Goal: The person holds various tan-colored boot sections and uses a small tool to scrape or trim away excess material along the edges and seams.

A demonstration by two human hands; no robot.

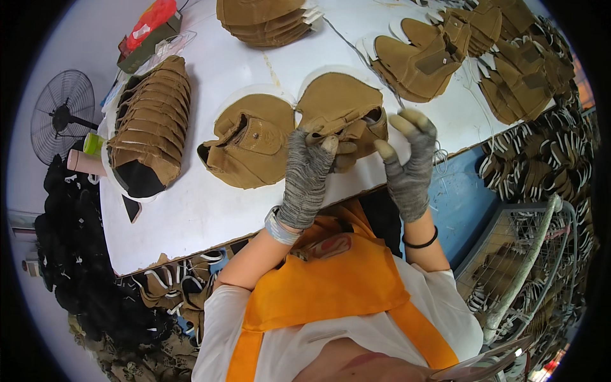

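Observation:
Both my hands wear grey knit gloves with bare fingertips. My left hand (307,175) is closed on the near edge of a brown suede shoe upper (337,97), which has a white rim along its far side. Just right of that upper, my right hand (409,159) is raised with its fingers apart and holds nothing. A second brown shoe upper (254,156) lies on the white table (223,223), directly left of my left hand. My left fingers hide part of the upper they grip.
At the left stands a row of nested brown uppers (153,121). More stacks of uppers (261,22) (414,63) lie at the back and right. A fan (62,118) is far left, near a box with a red bag (153,22). A wire cart (509,267) stands at the lower right.

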